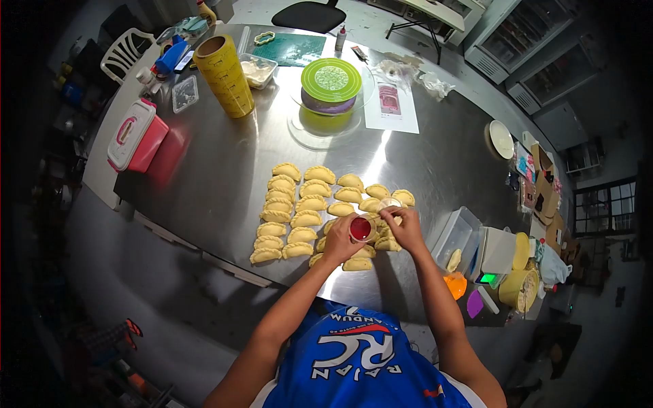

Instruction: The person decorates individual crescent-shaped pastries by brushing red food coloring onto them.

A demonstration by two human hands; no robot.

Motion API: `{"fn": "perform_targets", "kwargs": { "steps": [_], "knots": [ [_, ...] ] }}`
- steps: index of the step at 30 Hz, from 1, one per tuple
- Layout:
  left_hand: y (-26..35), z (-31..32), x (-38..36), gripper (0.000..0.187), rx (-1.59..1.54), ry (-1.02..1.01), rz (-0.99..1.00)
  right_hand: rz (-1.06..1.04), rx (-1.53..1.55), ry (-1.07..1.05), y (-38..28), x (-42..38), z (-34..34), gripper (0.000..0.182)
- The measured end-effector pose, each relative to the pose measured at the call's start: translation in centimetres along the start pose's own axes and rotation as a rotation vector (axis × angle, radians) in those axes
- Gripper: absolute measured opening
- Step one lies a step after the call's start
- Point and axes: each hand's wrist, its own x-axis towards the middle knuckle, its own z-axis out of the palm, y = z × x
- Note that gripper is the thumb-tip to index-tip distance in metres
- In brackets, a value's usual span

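Observation:
My left hand [338,239] is wrapped round a small clear cup [361,230] with something deep red inside. To its right, my right hand [407,230] pinches a small round whitish lid [390,202], held above the pastries. Rows of pale yellow half-moon pastries with crimped edges, such as this empanada [281,205], lie on the steel table [211,183]. Several of them are partly hidden beneath my hands and the cup.
A green-topped turntable [331,80], a yellow tape roll [224,76] and a pink lidded box [138,136] stand farther back. On the right are a clear bin [457,234], a scale [495,255] and a yellow tub [519,290]. A printed sheet [401,122] lies flat.

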Motion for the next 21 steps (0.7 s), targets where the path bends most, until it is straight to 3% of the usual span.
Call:
{"fn": "perform_targets", "kwargs": {
  "steps": [7,11,16,21],
  "knots": [
    [0.0,0.1,-1.3,0.066,0.027,-0.052,-0.029,-0.031,-0.104,-0.037,1.2,-2.0,1.2,0.016],
    [-0.3,-0.3,-1.9,0.065,0.016,-0.025,-0.046,0.105,0.157,-0.011,0.8,-1.2,0.3,0.022],
    [-0.6,-0.3,-2.2,0.064,0.057,0.000,-0.065,0.088,0.365,0.063,3.1,2.0,0.1,0.022],
    [-0.9,0.1,-2.4,0.063,0.055,0.015,-0.040,0.104,0.337,0.134,5.3,5.2,2.1,0.022]
  ]
}}
